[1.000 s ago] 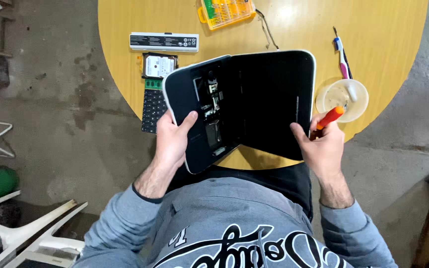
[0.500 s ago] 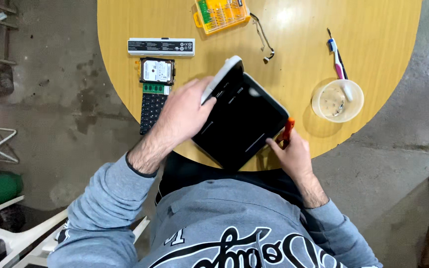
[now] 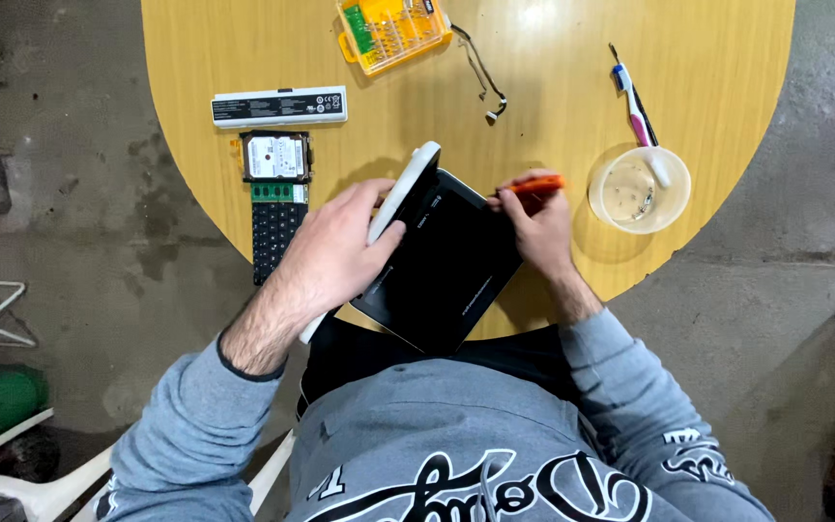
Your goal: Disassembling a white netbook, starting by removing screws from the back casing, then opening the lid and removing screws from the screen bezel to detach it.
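At the near edge of the round wooden counter (image 3: 244, 58), a person in a grey sweatshirt is working on a small laptop (image 3: 442, 266) with a white lid and a black underside, which is lying half over the edge and tilting toward the lap. The left hand (image 3: 340, 253) is curling over the white edge, fingers wrapping it firmly, while the right hand (image 3: 538, 224) is closing around an orange-handled screwdriver (image 3: 536, 183) and resting against the far corner of the black casing. To the right, a clear round plastic bowl (image 3: 640, 188) is sitting on the counter just beside that hand; something small is lying in it, too small to tell what, and the head of a white toothbrush (image 3: 638, 121) is leaning over its rim. At the far edge, a yellow bit case (image 3: 393, 32) is lying open, its slots holding rows of small bits and a green insert. A thin loose cable (image 3: 483, 79) is trailing just beside it. On the left, well apart from the hands, a long white battery pack (image 3: 279, 106), a bare hard drive (image 3: 275, 156) and a black keyboard (image 3: 275, 232) with a green memory strip (image 3: 276, 191) on its top end are lying in a column. Nothing is standing between the hands and the laptop.
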